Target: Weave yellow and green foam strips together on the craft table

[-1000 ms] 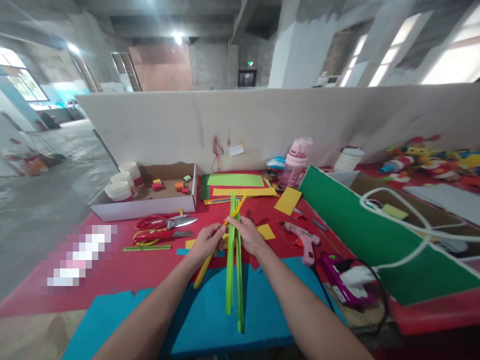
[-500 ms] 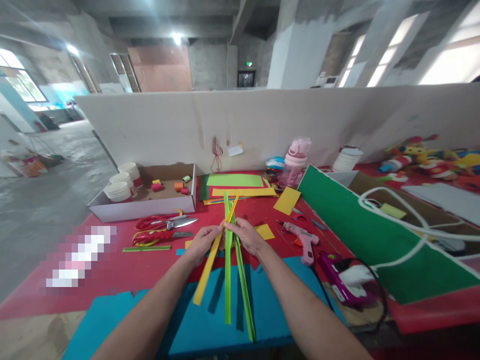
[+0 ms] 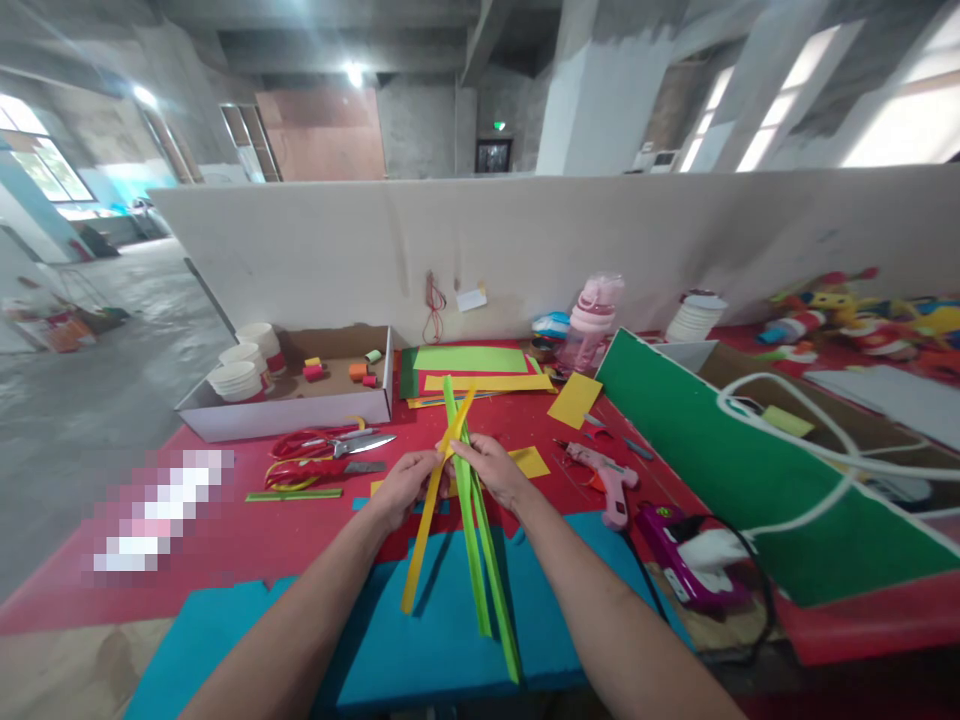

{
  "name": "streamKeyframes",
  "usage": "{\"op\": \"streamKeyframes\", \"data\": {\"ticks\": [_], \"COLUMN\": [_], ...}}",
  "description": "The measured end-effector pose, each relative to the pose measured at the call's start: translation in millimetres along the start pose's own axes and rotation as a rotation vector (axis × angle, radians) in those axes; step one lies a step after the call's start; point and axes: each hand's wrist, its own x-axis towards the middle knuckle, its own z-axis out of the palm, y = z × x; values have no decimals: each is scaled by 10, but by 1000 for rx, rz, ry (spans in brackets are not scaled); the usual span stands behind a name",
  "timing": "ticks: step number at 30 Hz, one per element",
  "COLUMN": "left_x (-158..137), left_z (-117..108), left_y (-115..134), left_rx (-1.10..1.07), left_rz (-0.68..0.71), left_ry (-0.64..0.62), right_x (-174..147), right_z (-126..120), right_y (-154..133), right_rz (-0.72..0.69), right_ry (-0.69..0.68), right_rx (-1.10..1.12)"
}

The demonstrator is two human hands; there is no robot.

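My left hand (image 3: 407, 488) is closed on a long yellow paper strip (image 3: 422, 545) near its upper part. Two long green paper strips (image 3: 472, 560) hang from my right hand (image 3: 491, 470), pinched between thumb and fingers. The strips cross where my fingertips nearly meet, and their lower ends fan out over a blue sheet (image 3: 367, 640). Beneath my hands, yellow paper (image 3: 530, 462) and a small blue piece of paper (image 3: 361, 504) lie partly hidden on the red table cover (image 3: 300, 540).
Scissors (image 3: 360, 444) and a short green strip (image 3: 292, 495) lie left. A shallow box (image 3: 285, 424) holds paper cups and small rolls. On the right are a pink glue gun (image 3: 611, 480), a purple power block (image 3: 690, 565) with cables and a green-sided box (image 3: 720, 470). Paper sheets (image 3: 472, 360) lie behind.
The lower ends of the green strips have swung right and now sit closer together. The yellow strip's lower end has also shifted slightly right. Both hands stay nearly in place.
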Motion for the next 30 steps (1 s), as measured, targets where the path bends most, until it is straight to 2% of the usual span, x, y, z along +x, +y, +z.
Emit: {"op": "streamKeyframes", "data": {"ticks": [6, 9, 13, 16, 19, 21, 24, 30], "left_x": [31, 35, 25, 20, 34, 52, 79, 98], "left_z": [4, -7, 9, 47, 74, 70, 44, 24], "left_y": [-11, -15, -30, -58, -91, -110, -128, -121], "left_rx": [-69, -91, -74, 25, 116, 104, 43, 9], "left_rz": [52, 67, 69, 63, 46, 83, 119, 55], "left_ry": [32, 24, 38, 71, 39, 28, 36, 54], "right_x": [51, 88, 93, 83, 87, 100, 123, 111], "right_z": [-3, -44, -50, -13, 8, -4, -38, -24], "right_y": [45, 89, 136, 154, 170, 185, 208, 190], "right_rz": [-8, 18, -5, -42, -100, -117, -97, -18], "right_ry": [176, 231, 228, 240, 259, 284, 296, 319], "right_rx": [80, 30, -25, -40, -78, -103, -142, -64]}}
